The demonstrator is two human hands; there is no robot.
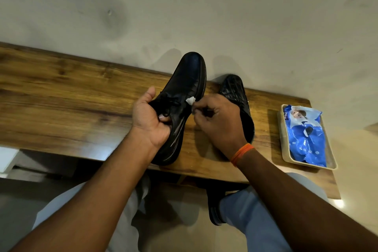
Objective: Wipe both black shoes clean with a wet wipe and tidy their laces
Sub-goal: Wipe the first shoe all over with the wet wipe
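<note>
Just above the middle of the view, one black shoe [185,96] is held off the wooden worktop [67,96], its toe pointing to 12 o'clock and its sole edge turned toward 3 o'clock. The left hand [150,120] grips it at the heel end, thumb up along the 9 o'clock side of the opening and fingers curled around the collar, one fingertip showing beside the laces [170,101]. The laces lie in a loose dark knot over the tongue, at 10 o'clock from the wipe.

The right hand [217,120] sits at 3 o'clock of the held shoe, fingers curled and pinched on a small white wet wipe [190,100]. The wad of wipe touches the shoe's side just beside the laces, near the stitched seam above the sole. An orange band [242,153] circles the right wrist.

Behind the right hand, the second black shoe [237,96] rests on the worktop, toe toward 12 o'clock, its heel part hidden by the hand and wrist. The two shoes stand near each other but apart.

At 3 o'clock, well apart from the shoes, a cream tray [286,157] sits near the worktop's end and holds a crumpled blue and white wipe pack [306,141].

A pale, smudged wall [184,6] rises behind the worktop. At 6 o'clock, below the worktop's near edge, the person's knees in light trousers [255,221] show, with a dark sandal [213,210] on the floor between them.
</note>
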